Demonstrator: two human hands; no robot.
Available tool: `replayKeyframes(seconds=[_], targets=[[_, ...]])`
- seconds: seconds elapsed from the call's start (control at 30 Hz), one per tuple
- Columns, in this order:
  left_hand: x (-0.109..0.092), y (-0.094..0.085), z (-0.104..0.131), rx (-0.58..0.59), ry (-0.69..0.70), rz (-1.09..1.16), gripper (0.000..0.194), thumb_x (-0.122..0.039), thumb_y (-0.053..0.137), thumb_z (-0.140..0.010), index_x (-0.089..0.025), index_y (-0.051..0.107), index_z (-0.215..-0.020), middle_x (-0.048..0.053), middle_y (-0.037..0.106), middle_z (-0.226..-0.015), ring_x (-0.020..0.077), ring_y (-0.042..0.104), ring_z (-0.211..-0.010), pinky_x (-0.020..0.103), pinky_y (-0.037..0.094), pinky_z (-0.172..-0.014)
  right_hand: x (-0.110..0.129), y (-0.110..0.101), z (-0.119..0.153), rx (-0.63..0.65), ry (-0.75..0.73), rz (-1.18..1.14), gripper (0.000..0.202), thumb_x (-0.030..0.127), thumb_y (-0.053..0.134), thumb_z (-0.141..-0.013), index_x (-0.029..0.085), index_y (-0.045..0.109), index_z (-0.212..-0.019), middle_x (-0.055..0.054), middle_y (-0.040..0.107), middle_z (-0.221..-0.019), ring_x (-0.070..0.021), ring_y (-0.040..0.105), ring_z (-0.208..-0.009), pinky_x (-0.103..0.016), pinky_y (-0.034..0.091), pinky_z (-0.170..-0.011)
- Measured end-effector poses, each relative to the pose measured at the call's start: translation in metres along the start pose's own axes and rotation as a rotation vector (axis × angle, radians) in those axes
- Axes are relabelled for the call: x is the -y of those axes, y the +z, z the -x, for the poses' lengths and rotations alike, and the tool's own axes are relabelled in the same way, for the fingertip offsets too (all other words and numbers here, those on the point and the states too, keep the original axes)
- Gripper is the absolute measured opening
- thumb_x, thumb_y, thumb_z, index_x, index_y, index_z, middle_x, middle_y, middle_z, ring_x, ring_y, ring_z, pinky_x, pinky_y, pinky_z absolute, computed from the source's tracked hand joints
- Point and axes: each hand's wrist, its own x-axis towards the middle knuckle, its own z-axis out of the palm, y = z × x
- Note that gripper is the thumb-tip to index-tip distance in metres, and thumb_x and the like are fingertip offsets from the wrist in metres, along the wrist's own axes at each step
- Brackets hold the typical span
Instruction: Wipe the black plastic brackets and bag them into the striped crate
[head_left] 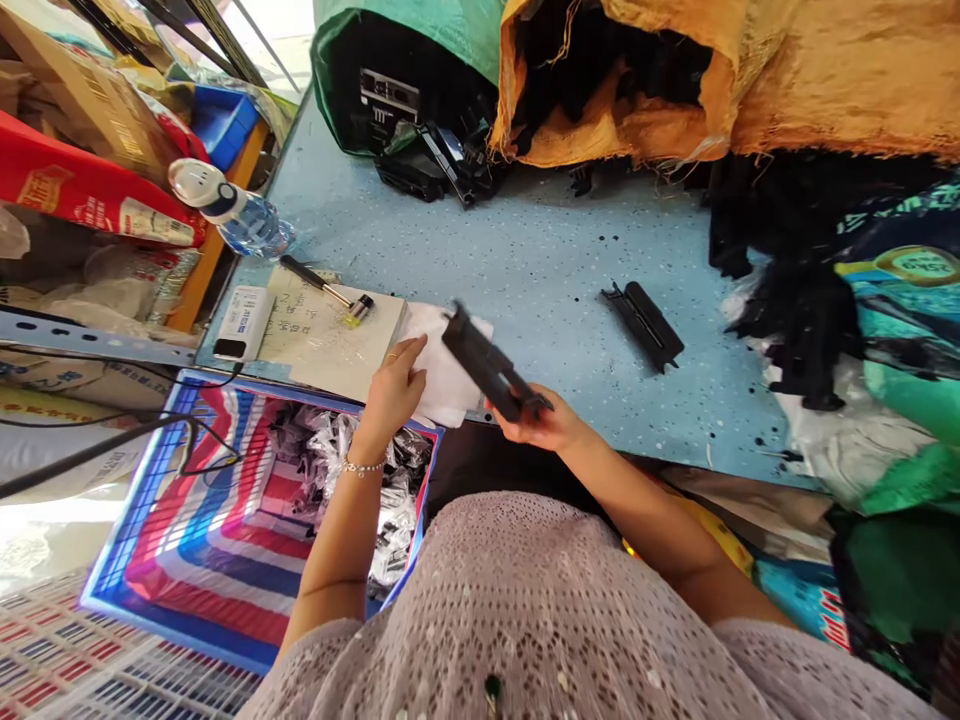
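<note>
My right hand (pixel 541 420) holds one end of a long black plastic part (pixel 486 365), which tilts up to the left above the table's front edge. At the edge of a white cloth or paper (pixel 442 375), my left hand (pixel 397 385) rests palm down beside an open notebook (pixel 330 335); its fingers are bent, and whether they press on something is hard to tell. A second black part (pixel 643 325) lies on the blue speckled table (pixel 555 270) to the right.
A pen-like tool (pixel 322 285), a white box (pixel 244 322) and a water bottle (pixel 251 225) are at the left. Green (pixel 420 30) and orange (pixel 825 80) sacks of black parts stand at the back. Below left is a blue crate (pixel 112 560) with wrapped parts.
</note>
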Motion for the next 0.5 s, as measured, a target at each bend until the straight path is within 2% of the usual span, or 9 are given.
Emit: replayKeyframes(seconds=[0.07, 0.1, 0.17, 0.23, 0.33, 0.37, 0.4, 0.43, 0.5], targets=[[0.001, -0.001, 0.005, -0.009, 0.039, 0.039, 0.065, -0.006, 0.049, -0.089, -0.02, 0.049, -0.152, 0.015, 0.054, -0.151, 0.0216, 0.066, -0.118, 0.039, 0.056, -0.103, -0.009, -0.002, 0.006, 0.124, 0.172, -0.093, 0.039, 0.042, 0.05, -0.096, 0.007, 0.066, -0.101, 0.003, 0.057, -0.056, -0.0033, 0.02, -0.032, -0.018, 0.02, -0.031], [0.0, -0.001, 0.01, -0.009, 0.069, 0.029, 0.067, -0.006, 0.047, -0.09, -0.021, 0.046, -0.155, 0.015, 0.052, -0.153, 0.0224, 0.063, -0.124, 0.04, 0.055, -0.106, -0.012, -0.003, 0.005, 0.142, 0.212, -0.121, 0.037, 0.04, 0.049, -0.096, 0.007, 0.065, -0.1, 0.006, 0.052, -0.053, -0.003, 0.014, -0.032, -0.018, 0.018, -0.031], [-0.008, 0.002, 0.023, 0.022, 0.171, 0.007, 0.067, -0.006, 0.044, -0.094, -0.023, 0.04, -0.159, 0.015, 0.05, -0.156, 0.0239, 0.055, -0.139, 0.042, 0.05, -0.115, -0.016, -0.003, -0.003, 0.095, 0.214, -0.11, 0.034, 0.04, 0.047, -0.097, 0.01, 0.063, -0.097, 0.01, 0.041, -0.05, -0.004, 0.008, -0.034, -0.018, 0.016, -0.032], [-0.022, 0.011, 0.036, 0.112, 0.315, 0.04, 0.068, -0.006, 0.041, -0.097, -0.025, 0.033, -0.162, 0.013, 0.049, -0.157, 0.0233, 0.049, -0.146, 0.043, 0.046, -0.12, -0.016, 0.003, -0.013, -0.077, 0.13, 0.047, 0.033, 0.043, 0.046, -0.097, 0.014, 0.061, -0.091, 0.01, 0.038, -0.05, -0.0058, 0.013, -0.036, -0.019, 0.019, -0.035], [-0.045, 0.025, 0.051, 0.224, 0.459, 0.105, 0.071, -0.008, 0.042, -0.098, -0.025, 0.023, -0.165, 0.014, 0.044, -0.161, 0.0242, 0.046, -0.148, 0.045, 0.046, -0.121, -0.013, 0.022, -0.016, -0.44, -0.067, 0.553, 0.027, 0.044, 0.054, -0.096, 0.021, 0.059, -0.084, 0.003, 0.052, -0.061, -0.0111, 0.044, -0.049, -0.023, 0.037, -0.048], [-0.052, 0.026, 0.055, 0.227, 0.466, 0.104, 0.071, -0.011, 0.045, -0.098, -0.023, 0.025, -0.164, 0.016, 0.045, -0.159, 0.0255, 0.049, -0.146, 0.046, 0.048, -0.12, -0.012, 0.03, -0.013, -0.504, -0.115, 0.722, 0.023, 0.042, 0.056, -0.096, 0.022, 0.06, -0.085, 0.002, 0.057, -0.065, -0.0135, 0.052, -0.057, -0.025, 0.042, -0.055], [-0.057, 0.021, 0.06, 0.211, 0.458, 0.096, 0.068, -0.014, 0.049, -0.098, -0.023, 0.029, -0.163, 0.016, 0.049, -0.156, 0.0264, 0.053, -0.142, 0.046, 0.051, -0.117, -0.011, 0.037, -0.007, -0.499, -0.13, 0.847, 0.02, 0.041, 0.056, -0.096, 0.023, 0.061, -0.089, 0.001, 0.06, -0.069, -0.0155, 0.056, -0.063, -0.027, 0.045, -0.061], [-0.061, 0.012, 0.066, 0.187, 0.437, 0.085, 0.064, -0.017, 0.052, -0.099, -0.023, 0.036, -0.16, 0.015, 0.055, -0.15, 0.0263, 0.058, -0.137, 0.046, 0.054, -0.114, -0.009, 0.044, 0.0, -0.421, -0.113, 0.918, 0.02, 0.042, 0.055, -0.097, 0.023, 0.062, -0.094, 0.0, 0.062, -0.072, -0.0168, 0.059, -0.066, -0.029, 0.047, -0.064], [-0.061, -0.021, 0.083, 0.168, 0.358, 0.069, 0.053, -0.022, 0.056, -0.099, -0.029, 0.05, -0.152, 0.011, 0.066, -0.137, 0.0239, 0.067, -0.124, 0.043, 0.058, -0.108, -0.002, 0.052, 0.017, -0.194, -0.053, 0.946, 0.027, 0.045, 0.053, -0.099, 0.023, 0.064, -0.109, -0.003, 0.069, -0.085, -0.0174, 0.063, -0.07, -0.032, 0.051, -0.068]])
